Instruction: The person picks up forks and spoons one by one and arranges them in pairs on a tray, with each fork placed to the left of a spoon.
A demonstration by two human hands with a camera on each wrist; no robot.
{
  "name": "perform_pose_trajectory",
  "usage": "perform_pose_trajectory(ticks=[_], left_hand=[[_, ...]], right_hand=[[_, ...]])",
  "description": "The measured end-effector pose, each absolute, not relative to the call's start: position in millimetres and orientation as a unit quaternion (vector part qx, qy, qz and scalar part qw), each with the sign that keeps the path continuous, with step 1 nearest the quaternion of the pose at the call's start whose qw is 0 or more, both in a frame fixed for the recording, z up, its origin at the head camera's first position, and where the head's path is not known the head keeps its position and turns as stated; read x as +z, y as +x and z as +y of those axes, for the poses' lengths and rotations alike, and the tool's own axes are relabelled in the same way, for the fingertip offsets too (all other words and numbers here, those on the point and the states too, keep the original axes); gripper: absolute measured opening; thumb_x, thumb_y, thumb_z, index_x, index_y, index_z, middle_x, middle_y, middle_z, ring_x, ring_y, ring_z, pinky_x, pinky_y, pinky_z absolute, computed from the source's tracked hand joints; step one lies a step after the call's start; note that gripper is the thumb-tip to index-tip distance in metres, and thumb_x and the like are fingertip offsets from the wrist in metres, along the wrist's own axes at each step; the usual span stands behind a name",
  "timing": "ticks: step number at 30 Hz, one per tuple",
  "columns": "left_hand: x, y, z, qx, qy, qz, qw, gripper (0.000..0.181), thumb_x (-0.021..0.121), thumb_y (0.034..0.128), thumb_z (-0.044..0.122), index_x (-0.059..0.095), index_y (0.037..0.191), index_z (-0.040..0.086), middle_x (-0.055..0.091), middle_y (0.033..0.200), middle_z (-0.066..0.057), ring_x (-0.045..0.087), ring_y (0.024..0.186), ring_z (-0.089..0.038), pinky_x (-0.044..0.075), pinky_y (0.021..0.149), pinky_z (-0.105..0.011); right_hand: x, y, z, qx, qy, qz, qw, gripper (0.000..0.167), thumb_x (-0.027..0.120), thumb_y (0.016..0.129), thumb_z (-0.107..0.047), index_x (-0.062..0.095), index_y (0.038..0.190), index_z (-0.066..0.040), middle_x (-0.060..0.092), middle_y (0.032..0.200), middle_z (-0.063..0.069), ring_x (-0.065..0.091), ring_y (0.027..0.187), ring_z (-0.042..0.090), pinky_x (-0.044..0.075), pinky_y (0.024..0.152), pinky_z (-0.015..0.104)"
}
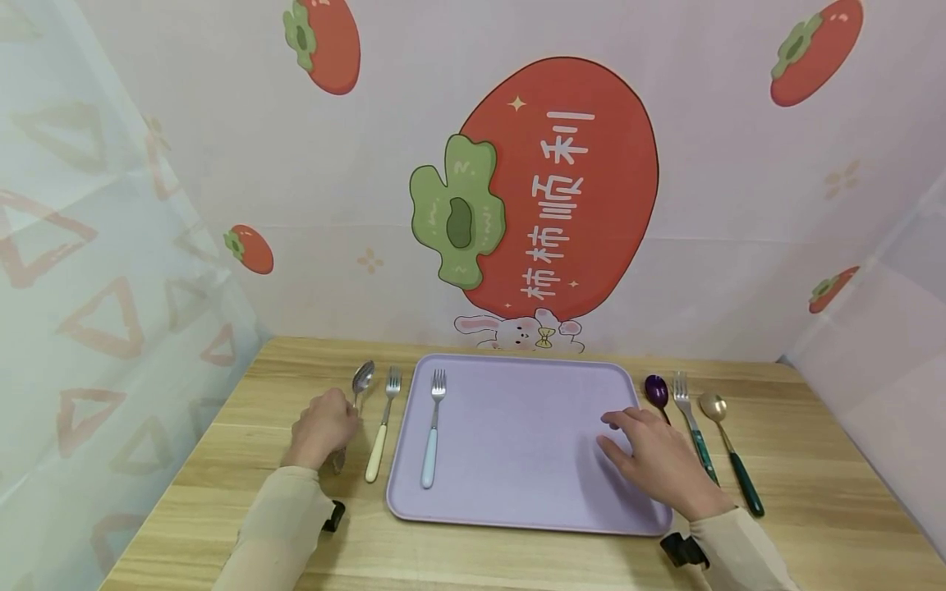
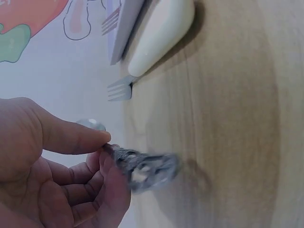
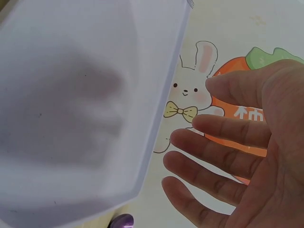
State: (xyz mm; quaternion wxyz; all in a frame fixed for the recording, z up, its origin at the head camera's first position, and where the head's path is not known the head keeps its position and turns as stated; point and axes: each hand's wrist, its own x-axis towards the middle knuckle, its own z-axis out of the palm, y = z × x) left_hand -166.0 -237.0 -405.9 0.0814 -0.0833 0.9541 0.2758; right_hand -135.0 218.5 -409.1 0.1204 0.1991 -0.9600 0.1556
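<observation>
My left hand [image 1: 323,427] pinches a silver spoon [image 1: 363,377] between thumb and fingers, left of the tray; in the left wrist view its ornate openwork handle end [image 2: 147,170] sticks out past the fingertips of the hand [image 2: 61,166]. A fork with a cream handle [image 1: 377,453] lies just right of that hand. On the purple tray [image 1: 517,443] rests a fork with a light blue handle [image 1: 430,455]. My right hand [image 1: 658,455], fingers spread and holding nothing, hovers over the tray's right side; the right wrist view shows the same hand [image 3: 237,147] beside the tray [image 3: 57,142].
Right of the tray lie a purple spoon [image 1: 656,391], a fork with a green handle [image 1: 700,447] and a gold spoon with a dark green handle [image 1: 745,484]. Behind the wooden table [image 1: 458,558] hangs a cloth [image 1: 355,287] printed with persimmons and a rabbit.
</observation>
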Motion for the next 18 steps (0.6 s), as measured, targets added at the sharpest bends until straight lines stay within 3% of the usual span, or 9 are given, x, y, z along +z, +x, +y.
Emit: perform_pose_trajectory(ticks=[10,18], left_hand=[[-399.8,-164.4,-234.0,0.275,-0.084,0.956,0.066,0.037,0.053,0.0973,0.010,0.045,0.061,0.015,0.042,0.057,0.001,0.038,0.051,-0.015,0.033,0.051,-0.032],[-396.8,-163.0,-231.0,0.298,-0.074,0.950,0.063,0.041,0.050,0.0953,0.005,0.036,0.058,0.017,0.036,0.054,0.004,0.031,0.047,-0.009,0.025,0.043,-0.022]], right_hand=[[-408.6,-134.0,218.2,0.156,0.203,-0.959,0.124,0.027,0.078,0.089,-0.021,0.074,0.109,-0.004,0.073,0.101,0.009,0.067,0.094,0.031,0.056,0.073,0.048],[-409.1,-134.3,218.6,0.155,0.198,-0.961,0.119,0.027,0.077,0.090,-0.021,0.073,0.110,-0.004,0.073,0.103,0.010,0.068,0.096,0.031,0.056,0.075,0.049]])
